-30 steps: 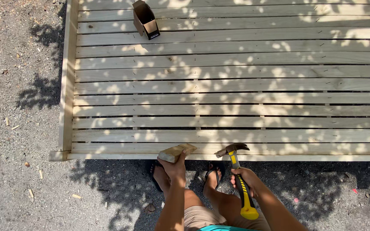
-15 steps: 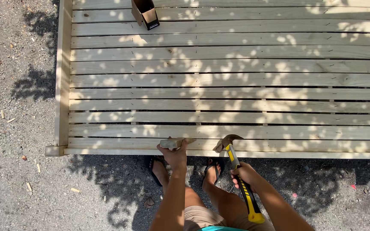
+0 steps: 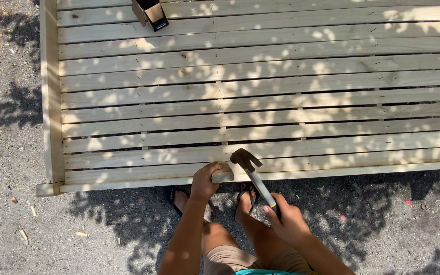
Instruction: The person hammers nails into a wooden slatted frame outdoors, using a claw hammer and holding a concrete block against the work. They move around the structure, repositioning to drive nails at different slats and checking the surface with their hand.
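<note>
Block under left-hand fingers

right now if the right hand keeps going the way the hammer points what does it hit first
The right hand holds a hammer angled up and left. Its head sits right beside the small wood block that the left hand presses on the slatted panel's near edge. The block would likely come first, though depth is unclear.

Pale raw wood, dark metal, rough gravel.
The slatted panel is matt unfinished timber, knotty and stapled; the small block is the same bare wood. The hammer has a dull dark metal head. The ground is coarse grey grit.
</note>
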The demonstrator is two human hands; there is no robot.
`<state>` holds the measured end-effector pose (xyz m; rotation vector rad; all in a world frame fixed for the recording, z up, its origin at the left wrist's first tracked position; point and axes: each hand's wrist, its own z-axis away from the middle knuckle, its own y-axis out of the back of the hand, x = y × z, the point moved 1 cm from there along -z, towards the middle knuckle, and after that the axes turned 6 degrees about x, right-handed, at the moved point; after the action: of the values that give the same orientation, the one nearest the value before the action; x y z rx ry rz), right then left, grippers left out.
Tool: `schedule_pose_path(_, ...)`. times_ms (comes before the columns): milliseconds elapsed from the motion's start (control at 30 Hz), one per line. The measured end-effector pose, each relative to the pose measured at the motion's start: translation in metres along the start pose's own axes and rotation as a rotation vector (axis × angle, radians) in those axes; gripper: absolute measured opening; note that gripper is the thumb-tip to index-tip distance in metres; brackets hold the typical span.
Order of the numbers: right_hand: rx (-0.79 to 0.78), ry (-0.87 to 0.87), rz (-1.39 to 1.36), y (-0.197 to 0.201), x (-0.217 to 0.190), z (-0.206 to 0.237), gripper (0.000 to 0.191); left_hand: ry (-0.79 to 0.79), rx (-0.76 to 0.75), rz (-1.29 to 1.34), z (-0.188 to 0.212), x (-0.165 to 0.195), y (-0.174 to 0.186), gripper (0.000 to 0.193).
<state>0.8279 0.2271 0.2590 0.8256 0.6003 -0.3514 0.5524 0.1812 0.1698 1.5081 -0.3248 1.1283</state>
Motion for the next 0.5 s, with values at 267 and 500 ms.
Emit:
schedule_pose_path(267, -0.023, 0.372, -0.143, -0.014, -0.034, 0.011, 0.034, 0.151, -0.097, 0.061, 0.0, -0.009, 0.001, 0.054)
schedule_pose_path(500, -0.004, 0.256, -0.11, -0.047, -0.028, 0.016, 0.026, 0.229, -0.157, 0.178, 0.004, -0.023, -0.003, 0.048)
